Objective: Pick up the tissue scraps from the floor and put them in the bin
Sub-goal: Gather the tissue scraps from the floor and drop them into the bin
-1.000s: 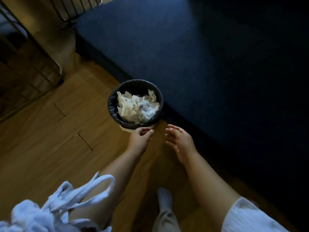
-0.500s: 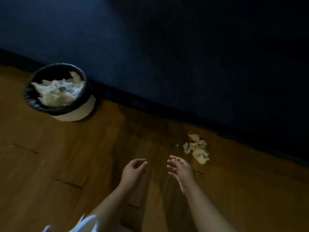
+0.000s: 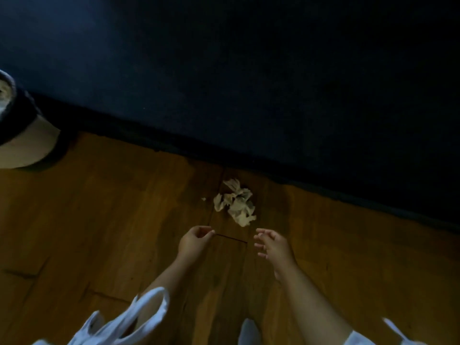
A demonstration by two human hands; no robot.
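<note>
- Looking at the far left edge, I see the bin [image 3: 25, 148], cut off by the frame. It has a pale wall with a black liner [image 3: 18, 113] folded over the rim, and a sliver of pale paper [image 3: 3, 92] shows inside.
- At the lower left, a white sleeve [image 3: 139, 317] with loose ties hangs over the wooden floor [image 3: 87, 220].
- The left hand [image 3: 195, 241] hovers above the boards with its fingers loosely curled toward the thumb. I see nothing in it.
- Just beyond the gap between the two hands, the tissue scraps [image 3: 236, 202] lie on the floor in a crumpled cluster. They are close to the dark upholstered edge and well apart from the bin. One tiny scrap [image 3: 203, 199] sits just to the left of the cluster.
- At the bottom, between the forearms, there is a pale rounded shape that I take for a socked foot [image 3: 249, 332].
- The right hand [image 3: 272, 245] hovers near the cluster without touching it. Its fingers are spread and relaxed, and it holds nothing.
- A dark blue padded surface [image 3: 273, 83] fills the top of the view and meets the floor along a diagonal that drops to the right. The light is too dim for me to tell what furniture it is.
</note>
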